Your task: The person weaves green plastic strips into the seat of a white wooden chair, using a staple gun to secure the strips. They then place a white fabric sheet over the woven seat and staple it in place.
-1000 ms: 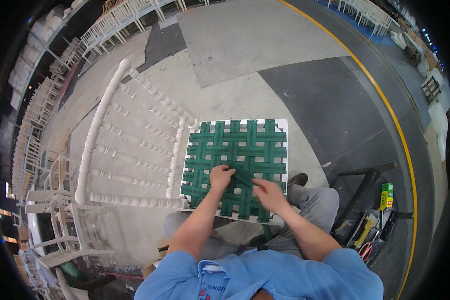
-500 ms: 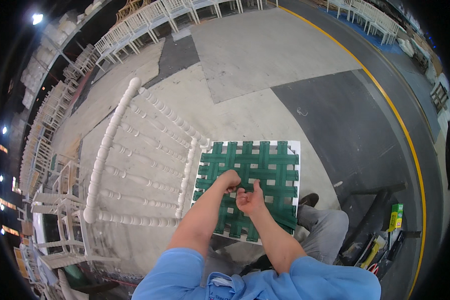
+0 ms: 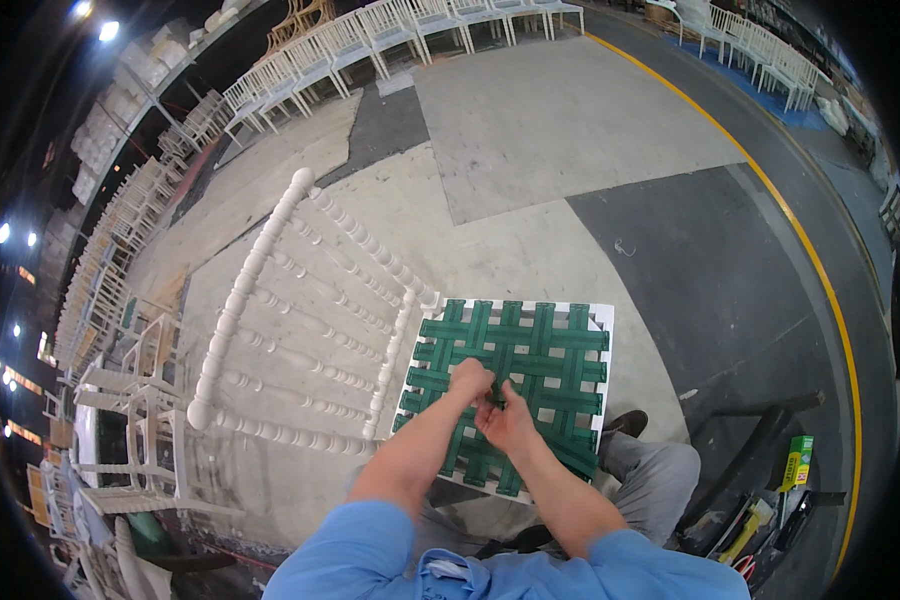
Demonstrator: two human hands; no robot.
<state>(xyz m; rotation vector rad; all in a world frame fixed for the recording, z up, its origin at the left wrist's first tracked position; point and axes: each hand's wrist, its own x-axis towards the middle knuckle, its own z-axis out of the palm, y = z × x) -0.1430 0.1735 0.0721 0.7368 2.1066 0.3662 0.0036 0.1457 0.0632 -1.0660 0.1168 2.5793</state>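
Note:
A white chair with turned spindles in its back stands before me, its back toward the left. Green straps cross over and under each other across its white seat frame. Over the middle of the seat, my left hand is closed on a green strap. Just to its right, my right hand has thumb and fingers pinched together, close to the left fingertips, and seems to grip the same strap. The fingers partly hide the held part. At the seat's near right corner, a strap end lies slanted.
Right of my knee, a green and yellow box stands beside hand tools and a dark bar. More white chairs stand at the left, with a long row at the back. A yellow line runs along the floor.
My right hand has moved in against my left, its raised thumb now lowered toward the left fingertips. The whole view has shifted slightly, so the chair appears farther right and lower.

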